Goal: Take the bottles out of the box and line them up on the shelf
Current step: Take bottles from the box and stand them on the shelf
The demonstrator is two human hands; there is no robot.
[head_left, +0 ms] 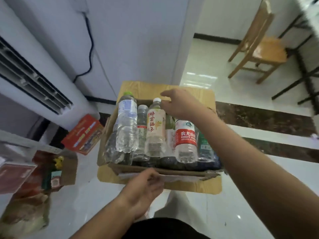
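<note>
In the head view, your box (155,169) of bottles sits on a pale wooden board (189,187) above a glossy white tiled floor (241,204). The bottles lie side by side in the box, caps toward its far wall: a clear bottle (126,125) with a green cap at the box's left, a peach-label bottle (155,128) mid-box, and a red-label bottle (186,138) to its right.

Your right hand (181,102) hovers over the box's far edge, fingers loosely spread, gripping nothing, just beside the peach-label bottle's white cap. Your left hand (143,188) is at the box's near flap with fingers curled; you can't tell whether it grips the flap.

Left of the box stand a white air conditioner (34,66) and a red carton (82,133). Beyond the box to the right is a wooden chair (259,44).
</note>
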